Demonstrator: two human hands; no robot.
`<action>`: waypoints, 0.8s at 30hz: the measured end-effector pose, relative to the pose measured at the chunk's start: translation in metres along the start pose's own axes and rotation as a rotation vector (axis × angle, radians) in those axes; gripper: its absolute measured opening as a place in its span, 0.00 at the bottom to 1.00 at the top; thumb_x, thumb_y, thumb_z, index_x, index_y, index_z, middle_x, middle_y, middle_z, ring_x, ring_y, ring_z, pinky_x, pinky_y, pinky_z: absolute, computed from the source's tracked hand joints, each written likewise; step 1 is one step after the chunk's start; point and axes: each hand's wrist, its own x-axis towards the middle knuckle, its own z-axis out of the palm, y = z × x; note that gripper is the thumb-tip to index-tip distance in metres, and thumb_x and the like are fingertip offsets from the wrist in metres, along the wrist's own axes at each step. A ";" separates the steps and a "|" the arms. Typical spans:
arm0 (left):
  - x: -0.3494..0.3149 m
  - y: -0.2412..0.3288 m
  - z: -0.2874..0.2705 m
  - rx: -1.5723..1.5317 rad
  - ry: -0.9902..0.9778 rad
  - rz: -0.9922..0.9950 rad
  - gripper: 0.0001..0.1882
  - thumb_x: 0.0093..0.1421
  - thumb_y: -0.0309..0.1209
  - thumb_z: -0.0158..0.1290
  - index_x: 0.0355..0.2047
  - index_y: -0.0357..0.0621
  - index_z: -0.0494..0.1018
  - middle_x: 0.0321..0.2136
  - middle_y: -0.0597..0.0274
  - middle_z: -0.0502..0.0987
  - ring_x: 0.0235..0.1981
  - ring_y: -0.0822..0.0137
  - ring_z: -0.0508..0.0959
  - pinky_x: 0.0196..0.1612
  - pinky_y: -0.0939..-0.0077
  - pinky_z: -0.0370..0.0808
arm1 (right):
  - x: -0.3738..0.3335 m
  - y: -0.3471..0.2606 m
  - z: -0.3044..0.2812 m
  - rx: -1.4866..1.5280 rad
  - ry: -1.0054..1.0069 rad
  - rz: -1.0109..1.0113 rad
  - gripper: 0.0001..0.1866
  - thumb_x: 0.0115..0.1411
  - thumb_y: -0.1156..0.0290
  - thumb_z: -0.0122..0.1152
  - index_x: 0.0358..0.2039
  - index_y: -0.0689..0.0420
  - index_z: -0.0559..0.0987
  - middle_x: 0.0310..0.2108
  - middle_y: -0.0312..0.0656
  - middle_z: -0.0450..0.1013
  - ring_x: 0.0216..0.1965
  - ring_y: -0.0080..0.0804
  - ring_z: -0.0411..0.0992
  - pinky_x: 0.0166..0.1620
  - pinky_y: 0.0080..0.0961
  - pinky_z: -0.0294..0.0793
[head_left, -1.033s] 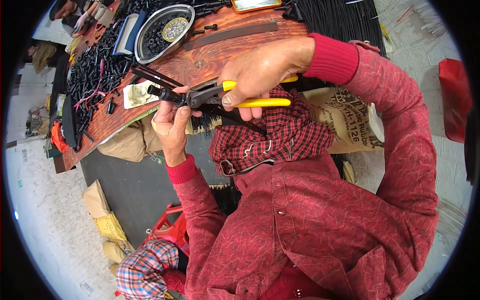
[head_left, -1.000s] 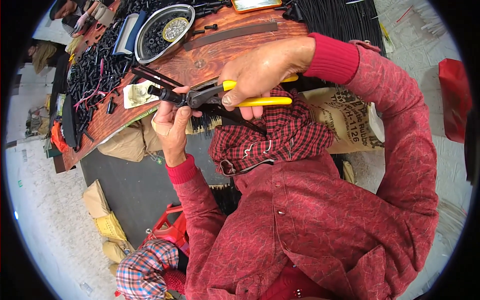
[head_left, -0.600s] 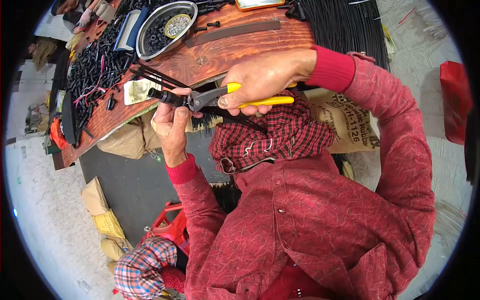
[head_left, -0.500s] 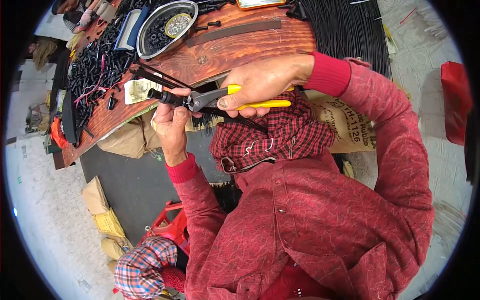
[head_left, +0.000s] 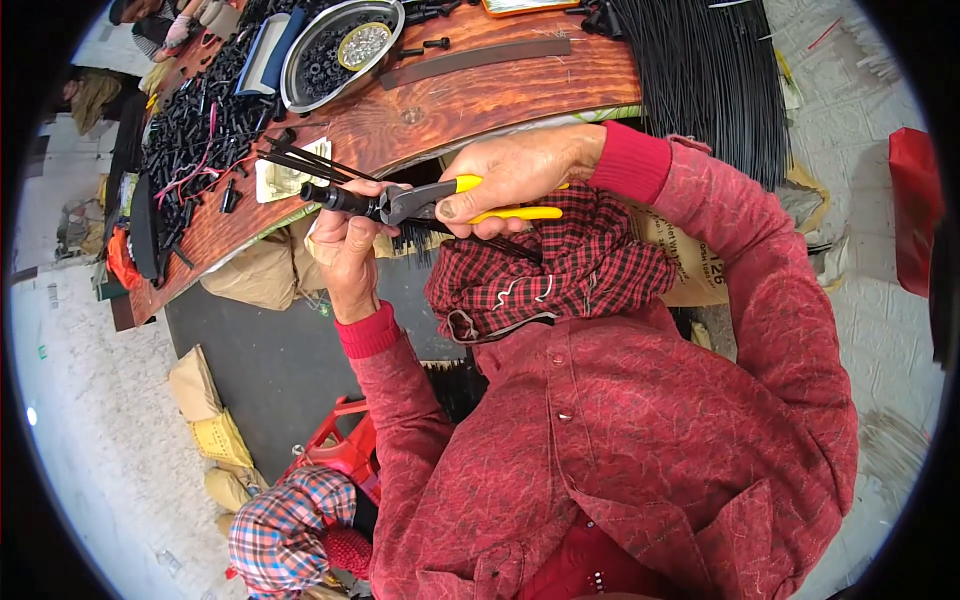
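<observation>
The left hand has its grip curled around a black tubular fitting by the surface's near edge. The right hand has its grip wrapped around yellow-handled pliers, their head at the fitting's right end.

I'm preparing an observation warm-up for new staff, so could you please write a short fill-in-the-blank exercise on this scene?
1. The right hand grips pliers with handles coloured ____.
2. The tube-shaped part in the left hand is coloured ____.
3. The tabletop is made of ____.

Missing words: yellow; black; wood.
</observation>
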 end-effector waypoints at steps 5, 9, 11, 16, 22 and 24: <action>-0.002 0.000 0.003 -0.037 -0.008 0.002 0.24 0.59 0.43 0.59 0.45 0.32 0.72 0.43 0.41 0.77 0.36 0.68 0.79 0.32 0.83 0.74 | 0.002 0.004 0.002 0.033 -0.037 -0.017 0.22 0.66 0.51 0.49 0.31 0.60 0.72 0.18 0.31 0.66 0.17 0.16 0.63 0.20 0.15 0.65; 0.001 0.002 0.005 -0.053 -0.030 0.013 0.23 0.60 0.41 0.58 0.45 0.33 0.72 0.43 0.41 0.77 0.35 0.68 0.78 0.32 0.83 0.73 | 0.001 0.010 0.001 0.066 -0.059 -0.069 0.23 0.66 0.50 0.50 0.31 0.61 0.71 0.18 0.32 0.65 0.16 0.16 0.63 0.20 0.15 0.65; 0.000 -0.001 0.004 -0.071 -0.025 0.023 0.23 0.60 0.41 0.59 0.45 0.33 0.72 0.43 0.41 0.77 0.35 0.69 0.78 0.32 0.84 0.73 | 0.003 0.012 0.001 0.092 -0.083 -0.099 0.23 0.66 0.49 0.50 0.30 0.61 0.71 0.18 0.32 0.65 0.16 0.16 0.63 0.20 0.15 0.65; -0.005 -0.003 0.005 -0.104 0.021 0.048 0.23 0.59 0.40 0.59 0.45 0.33 0.72 0.43 0.41 0.77 0.35 0.69 0.78 0.31 0.84 0.72 | 0.004 0.011 0.006 0.088 -0.073 -0.083 0.24 0.66 0.49 0.50 0.30 0.61 0.71 0.18 0.32 0.65 0.17 0.16 0.63 0.21 0.16 0.66; -0.005 -0.004 0.012 -0.114 0.057 0.061 0.24 0.58 0.40 0.61 0.46 0.33 0.72 0.43 0.41 0.77 0.34 0.70 0.78 0.32 0.85 0.72 | -0.009 0.001 0.015 0.107 0.018 -0.017 0.23 0.67 0.51 0.48 0.30 0.61 0.72 0.19 0.32 0.66 0.18 0.17 0.64 0.22 0.16 0.67; -0.006 -0.004 0.014 -0.099 0.054 0.078 0.24 0.58 0.41 0.61 0.46 0.33 0.72 0.43 0.41 0.78 0.34 0.70 0.78 0.32 0.85 0.72 | -0.016 -0.009 0.024 0.108 0.070 0.042 0.24 0.67 0.50 0.48 0.30 0.61 0.72 0.19 0.32 0.66 0.18 0.17 0.64 0.23 0.16 0.68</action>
